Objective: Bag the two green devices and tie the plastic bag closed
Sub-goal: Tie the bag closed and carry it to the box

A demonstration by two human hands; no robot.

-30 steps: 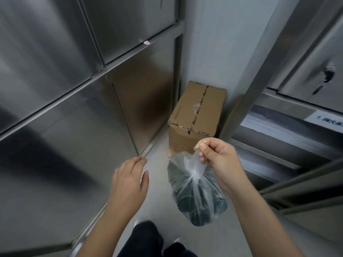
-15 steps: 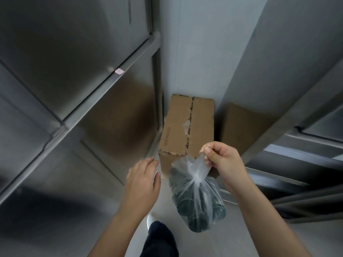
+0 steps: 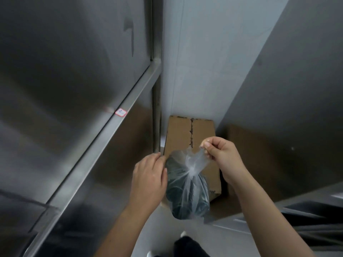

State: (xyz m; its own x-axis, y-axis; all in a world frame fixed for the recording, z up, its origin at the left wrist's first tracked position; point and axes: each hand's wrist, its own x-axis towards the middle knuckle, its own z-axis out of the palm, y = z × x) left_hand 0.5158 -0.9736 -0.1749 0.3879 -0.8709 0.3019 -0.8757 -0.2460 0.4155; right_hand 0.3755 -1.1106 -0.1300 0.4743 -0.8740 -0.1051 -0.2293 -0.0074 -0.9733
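The dark green contents (image 3: 185, 197) inside the plastic bag (image 3: 187, 186) are hard to make out through the creased film: they read as one dark mass, and I cannot tell whether it is two separate items. The bag's neck is gathered tight at about mid-height, with a loose flap of plastic above it. The right hand (image 3: 220, 156) pinches the top of that flap between thumb and fingertips, the other fingers curled in, and the bag hangs from this grip in the air. The left hand (image 3: 148, 179) lies just beside the bag's left side with fingers loosely extended and nothing in it; whether it actually touches the plastic cannot be told (its fingertips run behind the bag's edge).

Behind the bag stands a cardboard box (image 3: 189, 138), its lower front covered by the bag and hands, pushed into the corner against a pale wall (image 3: 204, 62). A steel cabinet (image 3: 65, 89) fills the left side, with a small red-edged label (image 3: 121, 112) on its rail. Another steel surface (image 3: 297, 108) slopes in from the right, leaving a narrow strip of floor (image 3: 157, 229) between them. A dark trouser leg (image 3: 187, 247) is cut off at the bottom edge.
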